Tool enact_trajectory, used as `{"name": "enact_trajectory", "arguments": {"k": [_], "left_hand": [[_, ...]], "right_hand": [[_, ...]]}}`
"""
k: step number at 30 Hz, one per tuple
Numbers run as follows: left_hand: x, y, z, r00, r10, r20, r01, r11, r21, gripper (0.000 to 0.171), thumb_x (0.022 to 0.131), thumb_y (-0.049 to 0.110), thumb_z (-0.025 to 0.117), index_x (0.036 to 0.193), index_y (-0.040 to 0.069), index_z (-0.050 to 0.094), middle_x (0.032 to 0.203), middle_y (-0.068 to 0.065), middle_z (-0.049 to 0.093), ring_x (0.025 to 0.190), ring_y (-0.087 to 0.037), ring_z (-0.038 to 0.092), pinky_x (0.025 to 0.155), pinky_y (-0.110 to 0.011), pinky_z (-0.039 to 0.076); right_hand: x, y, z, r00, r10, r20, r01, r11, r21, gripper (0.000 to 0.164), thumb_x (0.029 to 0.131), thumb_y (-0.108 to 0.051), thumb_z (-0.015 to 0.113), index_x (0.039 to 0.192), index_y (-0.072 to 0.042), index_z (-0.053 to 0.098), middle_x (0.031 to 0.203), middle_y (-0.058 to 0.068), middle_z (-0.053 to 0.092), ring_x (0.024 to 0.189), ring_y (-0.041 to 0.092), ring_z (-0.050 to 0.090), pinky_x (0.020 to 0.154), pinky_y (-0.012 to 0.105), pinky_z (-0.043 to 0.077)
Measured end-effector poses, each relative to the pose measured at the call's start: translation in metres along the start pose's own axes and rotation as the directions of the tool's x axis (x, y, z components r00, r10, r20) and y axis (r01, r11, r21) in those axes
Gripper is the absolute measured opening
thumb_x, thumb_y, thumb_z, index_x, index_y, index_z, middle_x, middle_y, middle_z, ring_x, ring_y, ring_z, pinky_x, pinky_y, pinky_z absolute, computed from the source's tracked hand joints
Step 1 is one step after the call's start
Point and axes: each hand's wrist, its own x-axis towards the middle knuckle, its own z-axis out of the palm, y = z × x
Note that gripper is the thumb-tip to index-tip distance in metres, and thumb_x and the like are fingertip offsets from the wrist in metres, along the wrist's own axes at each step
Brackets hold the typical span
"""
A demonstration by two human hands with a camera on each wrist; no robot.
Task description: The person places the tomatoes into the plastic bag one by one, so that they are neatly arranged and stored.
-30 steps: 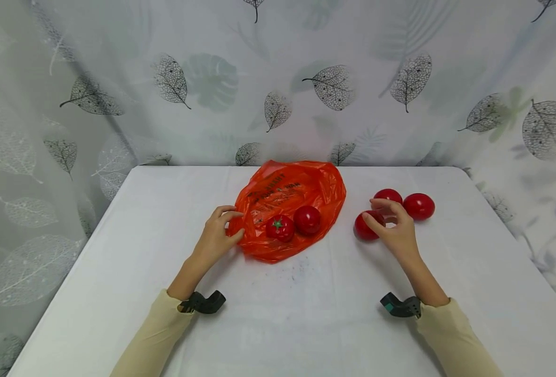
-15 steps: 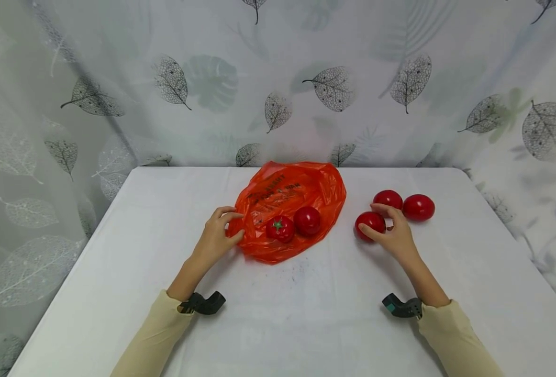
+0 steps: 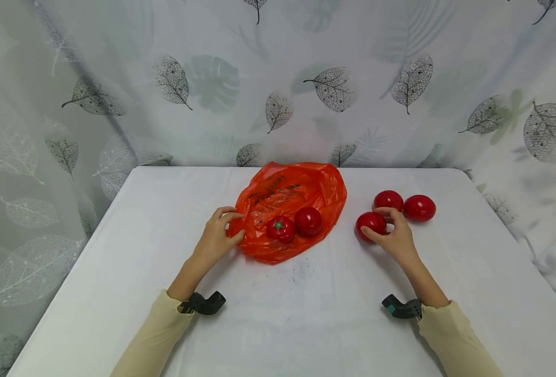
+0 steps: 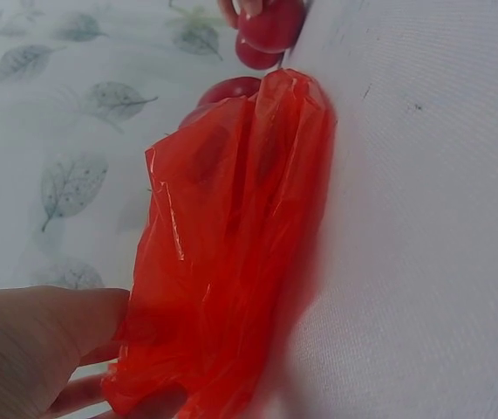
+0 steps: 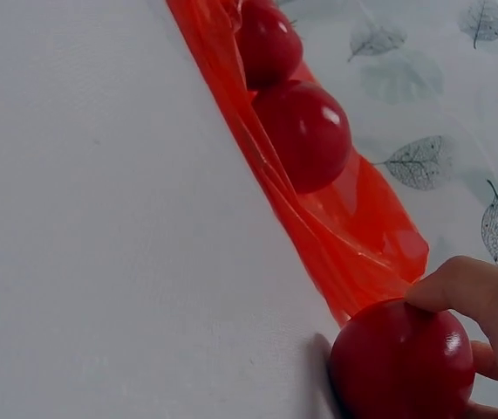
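Note:
An orange-red plastic bag (image 3: 278, 180) lies spread on the table, with two tomatoes on it; one tomato (image 3: 280, 229) shows a green star-shaped stem, the other tomato (image 3: 308, 221) is plain. At the bag's left edge my left hand (image 3: 214, 235) holds the film with curved fingers; in the left wrist view the thumb (image 4: 100, 316) is at the edge and other fingers lie partly behind the film. To the right of the bag, my right hand (image 3: 396, 233) grips a third tomato (image 3: 370, 226) between thumb and fingers. The right wrist view shows this tomato (image 5: 401, 362) close over the table.
Two more tomatoes sit behind my right hand: one tomato (image 3: 388, 199) straight behind the gripped one, another tomato (image 3: 419, 208) to its right. The white table (image 3: 278, 314) ends at the back against a leaf-patterned curtain (image 3: 231, 120).
My right hand's fingers have closed in round the tomato, the forefinger coming down over its side. The left hand and the bag stay as they were.

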Motion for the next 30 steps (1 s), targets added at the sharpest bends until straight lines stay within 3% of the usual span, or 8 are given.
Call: {"name": "enact_trajectory", "arguments": {"k": [6,9,12,14,23,30], "left_hand": [[0.001,0.0,-0.001,1.0,0.0,-0.004,0.0,1.0,0.008,0.035,0.084,0.007,0.072,0.117,-0.003,0.066,0.13,-0.019,0.052,0.119,-0.038,0.052,0.091,-0.049,0.053],[0.002,0.0,-0.001,1.0,0.001,-0.004,-0.001,1.0,0.005,0.035,0.084,0.007,0.072,0.117,-0.003,0.065,0.13,-0.019,0.052,0.119,-0.037,0.052,0.092,-0.049,0.053],[0.002,-0.001,0.0,1.0,0.006,-0.001,-0.006,1.0,0.004,0.035,0.084,0.006,0.072,0.117,-0.003,0.065,0.13,-0.02,0.052,0.119,-0.037,0.052,0.091,-0.048,0.053],[0.001,-0.001,0.001,1.0,0.007,-0.001,-0.007,1.0,0.009,0.034,0.085,0.006,0.071,0.117,-0.003,0.065,0.13,-0.02,0.052,0.119,-0.037,0.052,0.091,-0.048,0.053],[0.0,-0.003,0.001,1.0,-0.001,-0.008,0.001,1.0,0.019,0.034,0.084,0.006,0.072,0.117,-0.003,0.065,0.129,-0.02,0.053,0.118,-0.037,0.053,0.092,-0.049,0.053],[0.001,-0.005,0.002,1.0,0.023,-0.016,-0.023,1.0,0.013,0.033,0.084,0.005,0.072,0.115,-0.003,0.066,0.128,-0.019,0.053,0.117,-0.036,0.054,0.092,-0.048,0.053]], "right_hand": [[0.003,-0.003,0.007,0.999,-0.03,-0.042,0.031,0.999,0.025,0.057,0.083,-0.011,0.075,0.13,0.003,0.046,0.132,0.025,0.048,0.123,0.04,0.043,0.096,0.057,0.047],[0.004,-0.006,0.009,0.996,-0.053,-0.067,0.056,0.998,0.034,0.055,0.084,-0.013,0.075,0.129,0.002,0.048,0.131,0.022,0.05,0.12,0.036,0.045,0.091,0.036,0.05],[0.005,-0.008,0.012,0.993,-0.077,-0.09,0.082,0.995,0.051,0.054,0.084,-0.014,0.075,0.129,0.002,0.05,0.13,0.02,0.052,0.118,0.032,0.046,0.083,0.012,0.044],[0.006,-0.009,0.013,0.99,-0.089,-0.105,0.097,0.993,0.069,0.053,0.084,-0.013,0.075,0.128,0.002,0.051,0.129,0.02,0.053,0.116,0.029,0.047,0.077,0.004,0.04],[0.015,-0.016,0.024,0.976,-0.145,-0.162,0.167,0.978,0.126,0.055,0.082,-0.013,0.077,0.129,0.0,0.052,0.127,0.017,0.056,0.108,0.017,0.048,0.077,0.005,0.044],[0.021,-0.028,0.033,0.98,-0.145,-0.137,0.166,0.973,0.161,0.057,0.082,-0.015,0.076,0.131,-0.001,0.05,0.131,0.016,0.054,0.117,0.025,0.049,0.079,0.005,0.043]]}}
